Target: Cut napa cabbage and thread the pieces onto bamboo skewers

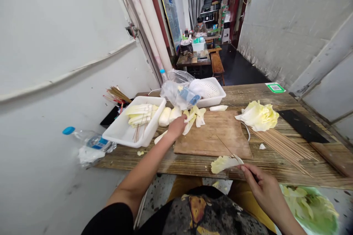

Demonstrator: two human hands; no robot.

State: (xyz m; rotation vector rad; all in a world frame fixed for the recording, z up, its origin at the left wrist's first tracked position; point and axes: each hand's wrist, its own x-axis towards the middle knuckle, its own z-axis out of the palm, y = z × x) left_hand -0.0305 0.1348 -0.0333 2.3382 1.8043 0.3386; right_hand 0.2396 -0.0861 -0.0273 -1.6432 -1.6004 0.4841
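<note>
My left hand (177, 126) reaches to the far left edge of the wooden cutting board (217, 132), its fingers closed at a pale yellow cabbage leaf (189, 120); the fingertips are partly hidden. Low at the table's front edge, my right hand (261, 180) pinches a bamboo skewer with a cabbage leaf (224, 163) threaded on it. The skewer's thin tip points up and left over the board. Beside the board lie a heap of cabbage leaves (259, 116) and many loose bamboo skewers (286, 147).
A white tray (116, 132) holds skewered cabbage at left, near a plastic bottle (91, 138). Behind the board stands another white tray (212, 100) with a plastic bag. A cleaver (306, 126) lies at right. Below is a green basin (309, 209). Another person sits far back.
</note>
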